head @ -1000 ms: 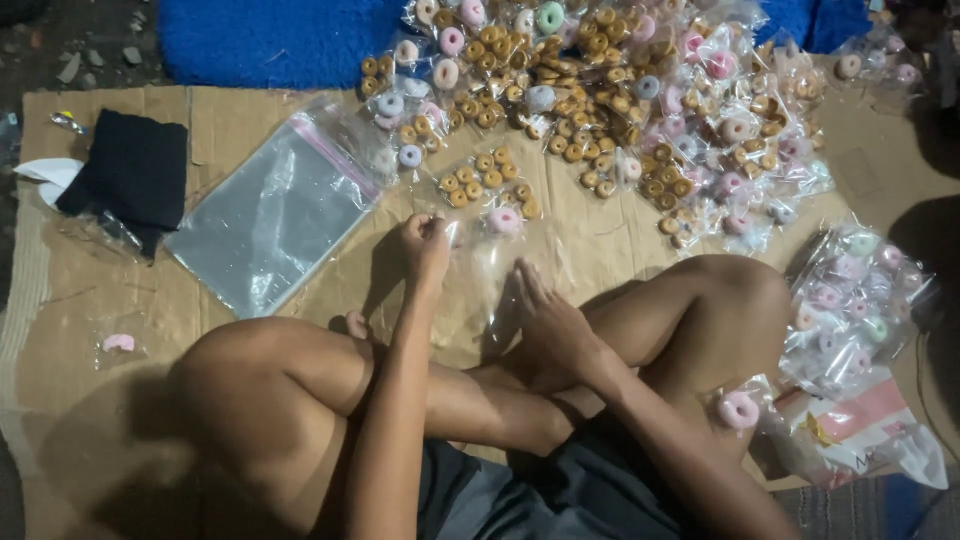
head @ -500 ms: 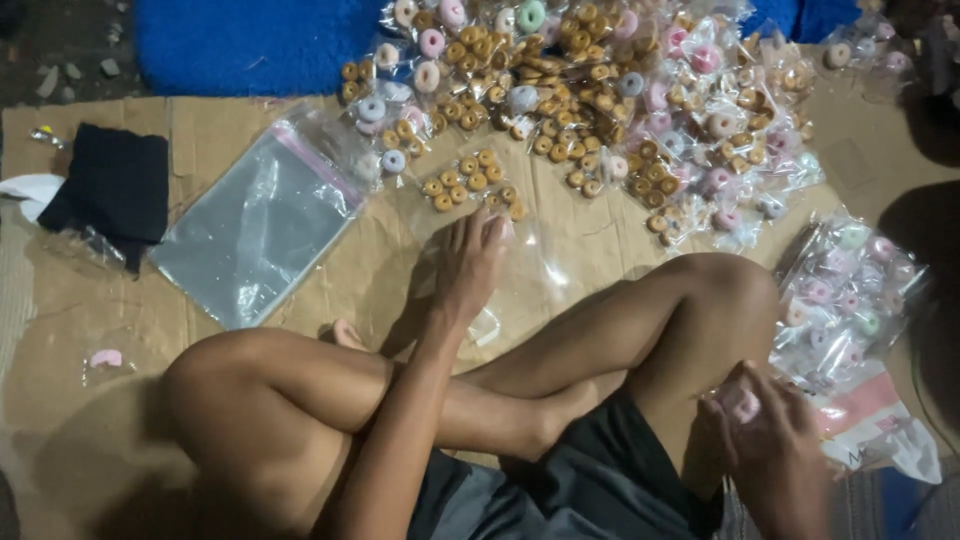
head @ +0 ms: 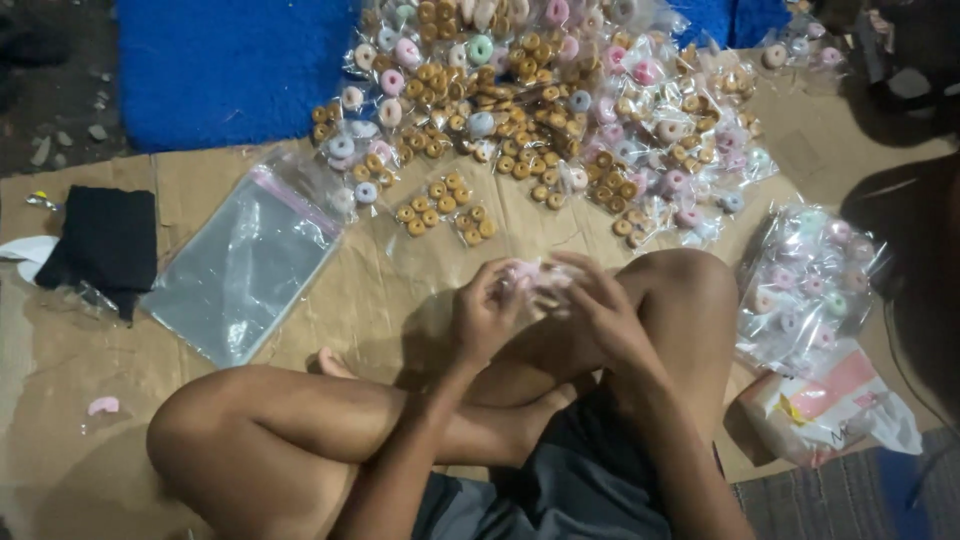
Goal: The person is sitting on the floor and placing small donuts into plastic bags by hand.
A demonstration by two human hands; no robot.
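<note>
I sit cross-legged on brown cardboard (head: 60, 400). My left hand (head: 488, 315) and my right hand (head: 600, 310) meet above my knee, both closed on a small clear packet (head: 535, 282) with pink ring-shaped sweets inside. Just beyond my hands lies a small clear packet of brown ring biscuits (head: 445, 208). A big heap of such packets (head: 560, 110), with brown, pink, blue and green rings, covers the far middle of the cardboard.
A stack of empty clear zip bags (head: 245, 270) lies at the left, with a black cloth (head: 105, 245) further left. A large clear bag of pastel rings (head: 805, 290) and a white-and-red bag (head: 830, 405) sit at my right. Blue mat (head: 230, 65) lies behind. One pink piece (head: 102, 405) lies loose.
My right hand came back from the bags at my right to the middle. My left hand lifted off the cardboard, and both now hold a small packet together.
</note>
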